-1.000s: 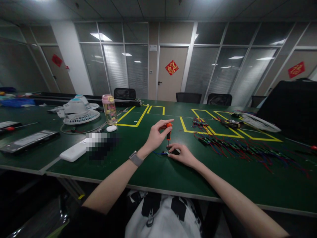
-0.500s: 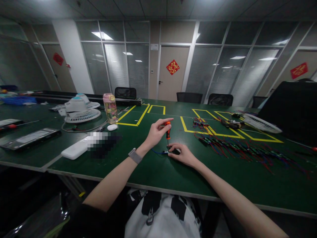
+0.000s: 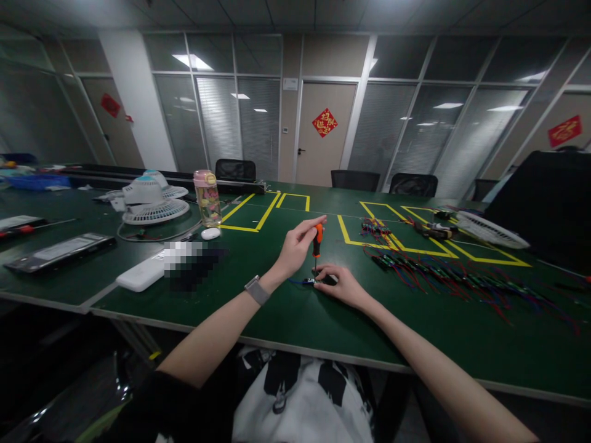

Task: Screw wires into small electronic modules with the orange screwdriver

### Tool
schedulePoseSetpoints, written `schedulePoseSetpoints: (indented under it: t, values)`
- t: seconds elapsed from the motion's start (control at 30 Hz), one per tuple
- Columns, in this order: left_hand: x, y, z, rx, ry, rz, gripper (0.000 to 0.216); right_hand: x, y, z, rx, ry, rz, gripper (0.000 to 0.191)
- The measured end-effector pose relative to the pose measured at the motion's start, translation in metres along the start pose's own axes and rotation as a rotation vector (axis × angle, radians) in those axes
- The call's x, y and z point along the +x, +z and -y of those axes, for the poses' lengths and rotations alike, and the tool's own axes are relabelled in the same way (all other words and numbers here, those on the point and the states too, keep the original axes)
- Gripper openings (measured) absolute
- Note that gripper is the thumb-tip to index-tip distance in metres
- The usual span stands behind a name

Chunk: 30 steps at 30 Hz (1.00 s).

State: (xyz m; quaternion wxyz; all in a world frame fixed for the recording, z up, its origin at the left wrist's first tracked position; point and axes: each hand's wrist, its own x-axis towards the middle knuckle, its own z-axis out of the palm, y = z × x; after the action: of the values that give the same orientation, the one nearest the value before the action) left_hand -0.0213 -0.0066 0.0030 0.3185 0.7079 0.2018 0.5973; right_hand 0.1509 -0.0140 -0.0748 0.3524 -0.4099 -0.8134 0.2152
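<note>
My left hand (image 3: 297,247), with a watch on its wrist, holds an orange and black screwdriver (image 3: 317,246) by the upper handle between thumb and straightened fingers. The screwdriver stands nearly upright, its thin shaft pointing down at a small circuit board (image 3: 309,282) on the table. A blue wire runs left from the board. My right hand (image 3: 342,287) rests on the table, thumb and fingertips closed at the board's right side beside the shaft. Just where the tip meets the board is too small to make out.
Several wired green boards (image 3: 443,277) lie in a row at right. Yellow tape outlines (image 3: 341,231) mark the green table (image 3: 277,320). At left are a white power bank (image 3: 141,274), a white earbud case (image 3: 210,233), a bottle (image 3: 208,200), a fan (image 3: 154,209) and a hard drive (image 3: 62,251).
My left hand has shifted slightly right and up, its fingers straighter along the screwdriver, whose handle shows more. My right hand and the board stay nearly in place. The view has tilted slightly.
</note>
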Motion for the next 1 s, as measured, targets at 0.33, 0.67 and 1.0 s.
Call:
schedulePoseSetpoints:
  t: [0.33,0.67,1.0]
  values:
    - [0.0014,-0.0017,0.0025,0.038,-0.012,-0.004,0.032,0.0005,-0.0008,0.0021,0.000,0.007,0.012,0.006]
    - [-0.0030,-0.0012,0.0005,0.306,0.122,-0.085,0.028,0.0002,-0.0009,0.0023,-0.002,0.002,0.004,0.006]
    - [-0.0042,-0.0003,0.0002,0.336,0.151,-0.113,0.027,0.0007,-0.0012,0.0010,0.001,-0.011,0.014,0.007]
